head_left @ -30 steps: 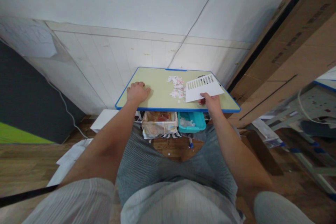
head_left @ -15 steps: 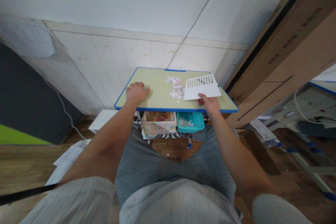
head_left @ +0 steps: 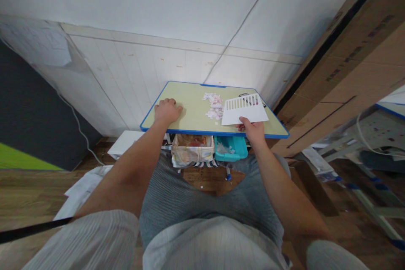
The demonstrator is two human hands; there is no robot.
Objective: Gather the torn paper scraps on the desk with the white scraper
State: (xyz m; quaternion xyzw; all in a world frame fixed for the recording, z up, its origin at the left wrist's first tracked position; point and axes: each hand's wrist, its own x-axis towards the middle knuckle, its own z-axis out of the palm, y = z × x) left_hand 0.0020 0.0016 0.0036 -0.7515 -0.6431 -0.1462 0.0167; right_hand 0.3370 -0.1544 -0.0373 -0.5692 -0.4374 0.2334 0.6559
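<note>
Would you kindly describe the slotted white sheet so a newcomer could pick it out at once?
Find the pale yellow-green, blue-rimmed table before the white wall. At its right side, the right hand grips a flat white sheet by its near edge. A row of slots along its far edge sets it apart from the small pinkish-white paper scraps to its left.

dark object (head_left: 243, 94) half-hidden behind white card (head_left: 248, 112)

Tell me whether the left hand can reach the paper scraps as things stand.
Likely yes: the left hand rests on the same tabletop as the paper scraps, with nothing visible standing between them.
</note>
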